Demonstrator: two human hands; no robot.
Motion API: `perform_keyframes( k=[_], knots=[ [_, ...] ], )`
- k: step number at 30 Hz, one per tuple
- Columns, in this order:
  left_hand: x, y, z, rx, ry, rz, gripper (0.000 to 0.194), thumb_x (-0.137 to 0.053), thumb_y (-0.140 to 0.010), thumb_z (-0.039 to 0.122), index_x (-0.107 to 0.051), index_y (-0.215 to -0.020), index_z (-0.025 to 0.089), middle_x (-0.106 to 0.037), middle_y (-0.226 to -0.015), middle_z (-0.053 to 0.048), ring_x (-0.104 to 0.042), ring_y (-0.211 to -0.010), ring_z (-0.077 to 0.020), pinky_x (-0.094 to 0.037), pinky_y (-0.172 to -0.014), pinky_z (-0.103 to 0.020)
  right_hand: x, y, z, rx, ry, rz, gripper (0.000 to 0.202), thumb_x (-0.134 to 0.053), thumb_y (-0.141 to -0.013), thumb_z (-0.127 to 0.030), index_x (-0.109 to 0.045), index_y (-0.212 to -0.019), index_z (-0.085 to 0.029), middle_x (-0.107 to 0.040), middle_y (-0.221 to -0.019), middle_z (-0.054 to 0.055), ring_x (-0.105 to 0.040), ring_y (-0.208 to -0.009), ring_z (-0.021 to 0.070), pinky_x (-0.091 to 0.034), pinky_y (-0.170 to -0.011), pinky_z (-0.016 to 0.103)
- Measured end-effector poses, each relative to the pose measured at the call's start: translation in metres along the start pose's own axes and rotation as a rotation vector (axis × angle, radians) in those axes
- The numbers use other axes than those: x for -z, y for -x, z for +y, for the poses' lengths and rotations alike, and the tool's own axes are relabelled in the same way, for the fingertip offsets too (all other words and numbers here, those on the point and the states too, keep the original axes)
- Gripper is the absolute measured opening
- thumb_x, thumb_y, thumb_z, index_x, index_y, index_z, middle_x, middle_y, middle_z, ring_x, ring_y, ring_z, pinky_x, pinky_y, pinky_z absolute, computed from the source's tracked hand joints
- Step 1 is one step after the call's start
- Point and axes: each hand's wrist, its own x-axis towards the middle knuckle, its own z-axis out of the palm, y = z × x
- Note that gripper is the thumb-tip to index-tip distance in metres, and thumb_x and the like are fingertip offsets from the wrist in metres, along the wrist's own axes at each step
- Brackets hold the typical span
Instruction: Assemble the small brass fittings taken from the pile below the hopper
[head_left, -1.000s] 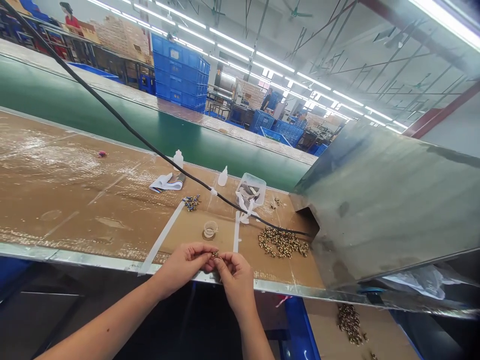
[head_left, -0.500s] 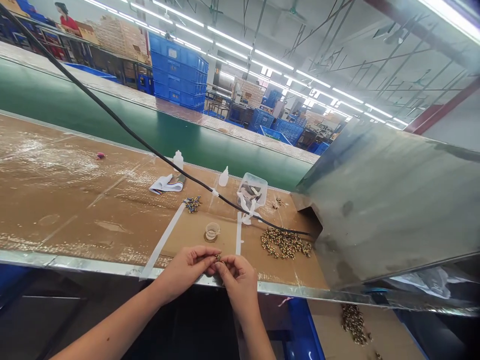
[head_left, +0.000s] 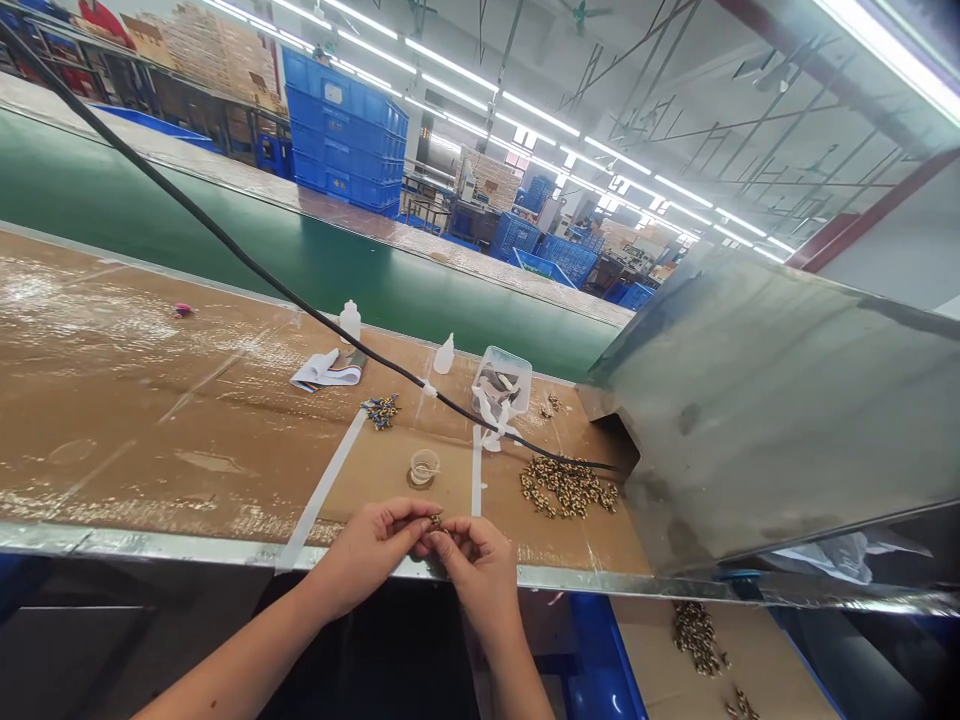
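Near the table's front edge, my left hand and my right hand meet with fingertips pinched on a small brass-coloured part. Its details are too small to make out. Just beyond them stands a small clear cup with a thin stick in it. To the right lies a large pile of small gold and dark parts. A smaller pile of blue and yellow parts lies behind and left of the cup.
A black cable crosses above the table. Two white bottles, a folded cloth and a clear box stand farther back. A metal housing bounds the right side; a green belt runs behind.
The camera view has shifted slightly. Both hands remain together at the small part, with only slight finger movement.
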Motion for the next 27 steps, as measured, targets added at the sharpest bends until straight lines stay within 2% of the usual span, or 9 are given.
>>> perform_keyframes(
  k=[7,12,21,24,27],
  knots=[
    [0.001,-0.002,-0.005,-0.007,0.037,-0.013,0.025,-0.066,-0.075,0.033,-0.069,-0.092,0.015,-0.071,-0.077,-0.003,-0.063,-0.073,-0.0148,-0.051,-0.074,-0.027,0.0,-0.005,0.0,-0.069,-0.148,-0.034,0.017,-0.066,-0.075,-0.031,-0.068,-0.081,-0.015,-0.057,-0.065,0.001,-0.041,-0.052,0.0083,-0.034,-0.049,0.022],
    [0.003,-0.002,-0.006,-0.005,0.034,-0.033,0.023,-0.068,-0.074,0.03,-0.069,-0.093,0.017,-0.072,-0.088,-0.004,-0.066,-0.085,-0.018,-0.052,-0.082,-0.029,-0.001,0.001,-0.002,0.042,-0.015,0.066,0.008,-0.063,-0.077,-0.023,-0.068,-0.081,-0.019,-0.054,-0.066,-0.001,-0.044,-0.052,0.0082,-0.037,-0.05,0.021],
    [0.004,-0.002,-0.008,-0.016,0.031,-0.069,0.025,-0.065,-0.076,0.026,-0.066,-0.1,0.018,-0.072,-0.098,-0.005,-0.064,-0.096,-0.0192,-0.051,-0.089,-0.03,-0.006,0.012,0.001,0.327,0.086,0.184,0.011,-0.061,-0.082,-0.016,-0.068,-0.086,-0.023,-0.064,-0.075,0.001,-0.056,-0.06,0.0093,-0.044,-0.054,0.019],
    [0.004,-0.002,-0.01,-0.037,0.015,-0.064,0.025,-0.065,-0.076,0.024,-0.065,-0.101,0.018,-0.072,-0.1,-0.004,-0.064,-0.097,-0.0187,-0.05,-0.09,-0.031,-0.006,0.012,0.001,0.35,0.091,0.198,0.011,-0.061,-0.082,-0.016,-0.067,-0.087,-0.022,-0.065,-0.077,0.001,-0.057,-0.063,0.0101,-0.046,-0.056,0.019],
    [0.004,-0.001,-0.009,-0.043,0.013,-0.062,0.025,-0.065,-0.077,0.024,-0.065,-0.101,0.018,-0.071,-0.1,-0.005,-0.064,-0.097,-0.0187,-0.051,-0.091,-0.031,-0.005,0.011,0.0,0.312,0.118,0.184,0.009,-0.06,-0.083,-0.017,-0.067,-0.087,-0.022,-0.064,-0.076,0.001,-0.056,-0.061,0.0101,-0.045,-0.056,0.02]
  ],
)
